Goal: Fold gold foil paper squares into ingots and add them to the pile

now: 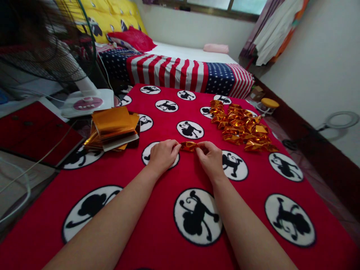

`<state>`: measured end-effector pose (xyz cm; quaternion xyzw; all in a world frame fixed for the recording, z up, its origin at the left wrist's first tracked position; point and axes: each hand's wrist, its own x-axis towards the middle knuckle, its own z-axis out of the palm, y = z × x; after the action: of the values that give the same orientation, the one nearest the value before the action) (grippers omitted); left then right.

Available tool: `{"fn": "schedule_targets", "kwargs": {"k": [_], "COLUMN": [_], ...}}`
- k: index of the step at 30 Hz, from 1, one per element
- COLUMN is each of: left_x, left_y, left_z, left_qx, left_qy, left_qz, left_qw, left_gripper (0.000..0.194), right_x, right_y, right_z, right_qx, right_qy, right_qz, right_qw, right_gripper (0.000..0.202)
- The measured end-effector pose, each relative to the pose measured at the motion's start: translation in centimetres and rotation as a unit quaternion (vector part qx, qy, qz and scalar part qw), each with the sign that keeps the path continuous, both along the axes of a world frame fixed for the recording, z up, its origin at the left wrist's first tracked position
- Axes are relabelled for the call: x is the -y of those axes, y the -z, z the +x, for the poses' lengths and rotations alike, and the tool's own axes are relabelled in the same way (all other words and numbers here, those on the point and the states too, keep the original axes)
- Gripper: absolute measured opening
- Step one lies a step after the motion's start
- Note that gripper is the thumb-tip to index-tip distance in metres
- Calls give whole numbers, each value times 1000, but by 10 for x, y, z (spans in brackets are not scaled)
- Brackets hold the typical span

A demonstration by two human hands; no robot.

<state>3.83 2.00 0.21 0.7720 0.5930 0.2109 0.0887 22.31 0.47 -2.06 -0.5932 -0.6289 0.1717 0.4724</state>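
A small folded gold foil paper ingot is stretched between my two hands just above the red cloth. My left hand pinches its left end, and my right hand grips its right end between thumb and fingers. To the left lies a stack of gold foil paper sheets, loosely piled with uneven edges. Several finished-looking folded gold ingots sit in a cluster to the right, beyond my right hand.
A white-based fan stands at the left beside a dark red panel. Behind the cloth is a bed with a flag-patterned cover and a red pillow. A yellow-topped stool is on the floor at right.
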Motion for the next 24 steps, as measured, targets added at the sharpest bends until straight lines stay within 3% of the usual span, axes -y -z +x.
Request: {"fn": "schedule_targets", "kwargs": {"k": [13, 24], "left_x": [-2, -2], "left_y": [0, 1], "left_z": [6, 8], "left_qx": [-59, -5], "left_qy": [6, 5], "left_qz": [7, 20], "left_qw": [998, 1000], "left_gripper": [38, 35], "right_x": [3, 5], "right_y": [-6, -6], "right_z": [-5, -7], "right_qx": [121, 100], "right_qy": [9, -4], "right_qz": [4, -9], "right_qw": [993, 995], "right_gripper": [14, 14]}}
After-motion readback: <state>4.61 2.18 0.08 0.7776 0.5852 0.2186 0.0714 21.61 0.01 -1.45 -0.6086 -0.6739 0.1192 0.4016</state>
